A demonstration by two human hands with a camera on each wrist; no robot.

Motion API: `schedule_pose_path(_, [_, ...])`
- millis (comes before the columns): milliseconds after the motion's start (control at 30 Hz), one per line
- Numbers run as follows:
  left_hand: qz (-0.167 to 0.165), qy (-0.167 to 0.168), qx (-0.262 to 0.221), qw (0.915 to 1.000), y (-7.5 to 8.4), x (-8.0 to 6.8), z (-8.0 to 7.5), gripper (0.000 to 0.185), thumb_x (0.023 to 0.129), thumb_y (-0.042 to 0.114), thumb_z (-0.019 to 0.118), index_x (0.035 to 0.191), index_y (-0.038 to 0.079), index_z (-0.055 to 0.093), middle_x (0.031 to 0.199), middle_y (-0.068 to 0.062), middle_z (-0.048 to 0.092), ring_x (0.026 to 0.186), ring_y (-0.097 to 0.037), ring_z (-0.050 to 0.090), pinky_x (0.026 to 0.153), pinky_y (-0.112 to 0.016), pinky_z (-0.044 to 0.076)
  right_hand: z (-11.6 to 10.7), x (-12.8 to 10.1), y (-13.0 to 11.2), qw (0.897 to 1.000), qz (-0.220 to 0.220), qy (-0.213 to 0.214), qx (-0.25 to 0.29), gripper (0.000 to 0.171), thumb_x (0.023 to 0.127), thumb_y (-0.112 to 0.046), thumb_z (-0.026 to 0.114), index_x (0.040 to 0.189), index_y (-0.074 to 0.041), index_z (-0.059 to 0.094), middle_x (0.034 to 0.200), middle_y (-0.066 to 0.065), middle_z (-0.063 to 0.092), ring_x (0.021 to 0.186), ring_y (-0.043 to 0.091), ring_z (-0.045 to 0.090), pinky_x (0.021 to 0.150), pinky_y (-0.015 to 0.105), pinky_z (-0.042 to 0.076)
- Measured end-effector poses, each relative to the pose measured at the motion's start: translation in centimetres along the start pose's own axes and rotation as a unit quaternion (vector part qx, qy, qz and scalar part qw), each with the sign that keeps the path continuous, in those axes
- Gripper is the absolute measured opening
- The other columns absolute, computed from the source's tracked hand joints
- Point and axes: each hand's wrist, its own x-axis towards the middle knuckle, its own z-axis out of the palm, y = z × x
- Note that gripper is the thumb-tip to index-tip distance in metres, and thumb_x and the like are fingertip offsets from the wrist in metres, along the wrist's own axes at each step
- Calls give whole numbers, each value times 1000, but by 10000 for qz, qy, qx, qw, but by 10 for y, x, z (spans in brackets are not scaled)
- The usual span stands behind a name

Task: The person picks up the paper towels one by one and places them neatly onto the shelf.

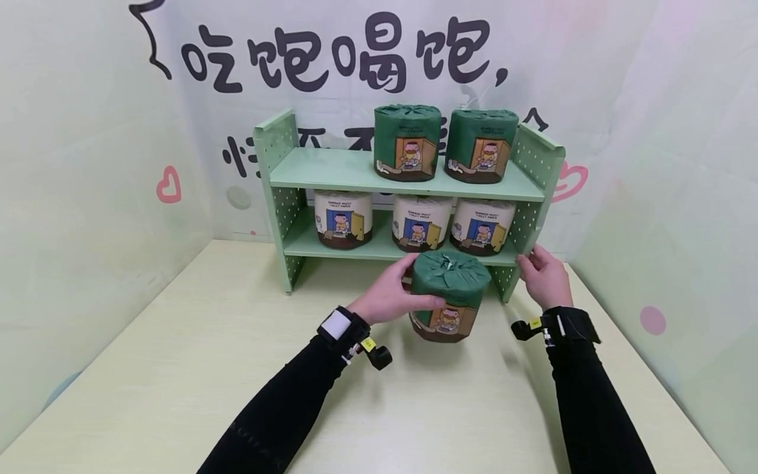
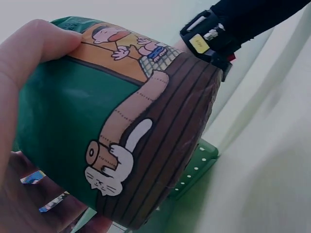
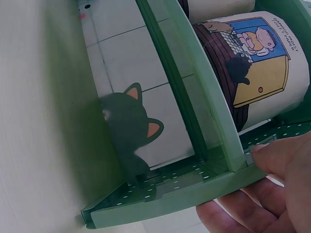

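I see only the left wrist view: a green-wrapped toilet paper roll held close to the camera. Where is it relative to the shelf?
Observer: The green roll is held by the left hand above the table, just in front of the green shelf rack's lower shelf.
Operator: What is the right hand doing?
Observer: The right hand grips the rack's right side panel near its bottom edge.
Operator: What already sits on the rack?
Observer: Two green rolls on the top shelf's right half, three white rolls on the lower shelf.
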Motion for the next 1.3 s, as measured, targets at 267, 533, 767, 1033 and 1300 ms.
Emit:
schedule_pose_path(267, [24, 171, -16, 9999, 9, -4, -9, 91, 88, 26, 91, 165, 20, 43, 152, -12, 55, 138, -33, 58, 110, -47, 60, 0, 0, 1, 10000, -25, 54, -55, 55, 118, -30, 50, 170, -15, 42, 160, 24, 55, 138, 46, 64, 116, 60, 52])
schedule_pose_path(533, [14, 266, 65, 9996, 16, -10, -22, 93, 90, 27, 90, 168, 22, 40, 152, -14, 54, 137, -34, 60, 109, -48, 60, 0, 1, 0, 10000, -1, 58, -62, 55, 118, -31, 50, 170, -15, 42, 160, 24, 56, 138, 47, 65, 116, 60, 52])
schedule_pose_path(767, [96, 253, 202, 9994, 24, -14, -36, 91, 90, 25, 90, 166, 23, 41, 154, -11, 54, 140, -34, 58, 112, -52, 58, -1, 1, 1, 10000, -9, 47, -26, 56, 118, -31, 49, 170, -15, 41, 160, 25, 55, 139, 46, 64, 116, 59, 52])
schedule_pose_path(1033, [253, 273, 134, 9992, 31, -23, -53, 86, 90, 21, 88, 164, 22, 44, 153, -12, 53, 138, -36, 59, 107, -50, 62, 1, 1, 0, 10000, 43, 27, -7, 56, 118, -31, 50, 170, -16, 41, 160, 25, 55, 140, 46, 63, 117, 60, 52])
schedule_pose_path(1300, [329, 538, 271, 9976, 43, -31, -73, 85, 91, 25, 87, 164, 19, 43, 153, -10, 56, 140, -34, 57, 112, -53, 58, 1, 1, 0, 10000, 13, 24, -56, 56, 118, -31, 49, 170, -14, 41, 160, 25, 55, 140, 46, 63, 116, 59, 52])
